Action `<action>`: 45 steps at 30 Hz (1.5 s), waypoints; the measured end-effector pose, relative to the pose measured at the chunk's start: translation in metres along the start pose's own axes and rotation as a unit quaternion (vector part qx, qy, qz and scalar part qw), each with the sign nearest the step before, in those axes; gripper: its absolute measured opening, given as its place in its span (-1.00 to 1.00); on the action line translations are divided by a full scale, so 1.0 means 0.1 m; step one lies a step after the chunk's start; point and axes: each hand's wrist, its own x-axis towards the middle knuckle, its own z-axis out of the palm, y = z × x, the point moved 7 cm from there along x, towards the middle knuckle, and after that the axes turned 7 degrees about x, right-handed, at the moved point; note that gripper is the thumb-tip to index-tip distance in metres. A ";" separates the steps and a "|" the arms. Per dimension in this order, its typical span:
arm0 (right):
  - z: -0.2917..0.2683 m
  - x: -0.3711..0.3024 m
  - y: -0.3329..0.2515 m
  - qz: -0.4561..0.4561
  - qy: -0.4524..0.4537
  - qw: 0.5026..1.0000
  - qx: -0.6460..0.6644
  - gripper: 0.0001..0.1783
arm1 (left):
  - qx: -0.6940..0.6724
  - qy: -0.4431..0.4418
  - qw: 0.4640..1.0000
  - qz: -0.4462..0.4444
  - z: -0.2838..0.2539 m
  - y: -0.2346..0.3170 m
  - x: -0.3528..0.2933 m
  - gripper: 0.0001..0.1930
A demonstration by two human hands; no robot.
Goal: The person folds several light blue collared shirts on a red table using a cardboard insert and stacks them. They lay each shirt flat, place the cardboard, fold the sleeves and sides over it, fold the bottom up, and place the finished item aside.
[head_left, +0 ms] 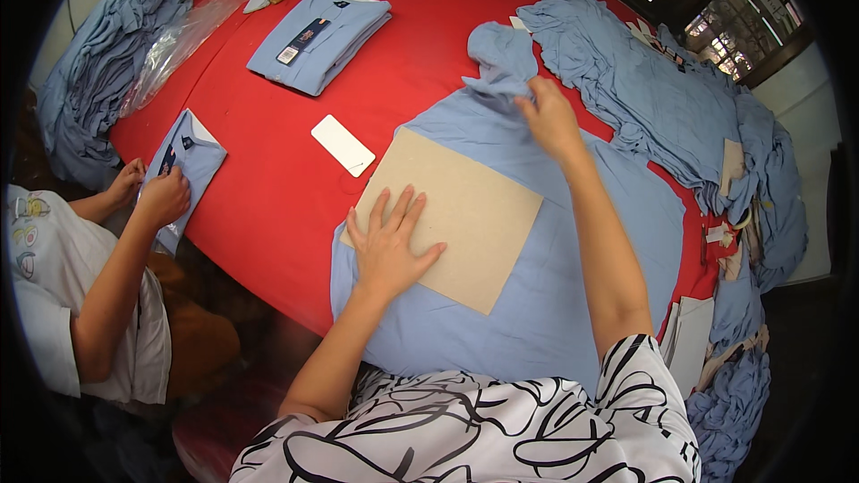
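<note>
A light blue shirt (591, 295) lies spread on the red-covered table in front of me. On top of it rests a square beige cardboard sheet (483, 206). My left hand (391, 246) presses flat on the cardboard's near left part, fingers spread. Farther off to the right, my right hand (548, 116) pinches a bunched part of the blue cloth (501, 58) near the sheet's far side. The fingertips of that hand are partly hidden by the fold. A white tag (344, 145) lies on the table just left of the cardboard.
Folded blue shirts (318, 40) with dark labels are stacked at the far left. A co-worker's hands (161, 197) hold another folded shirt (192, 161). Heaped blue garments (644, 89) cover the right side, and more garments (98, 63) hang at the left. White sheets (691, 340) lie near my right elbow.
</note>
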 end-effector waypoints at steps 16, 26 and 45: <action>1.44 -1.60 -1.27 -0.071 -0.184 0.979 -0.056 -0.46 | -0.075 0.059 0.995 -0.016 0.11 -0.18 -0.12 -0.19; -0.64 -1.78 0.58 0.092 -0.058 0.980 -0.169 -0.52 | -0.019 0.083 0.990 0.114 -0.06 0.16 -0.07 -0.78; -1.73 -4.36 1.26 0.286 0.237 0.908 -0.195 -0.50 | -0.020 0.111 0.986 0.121 0.07 -0.01 -0.14 -0.93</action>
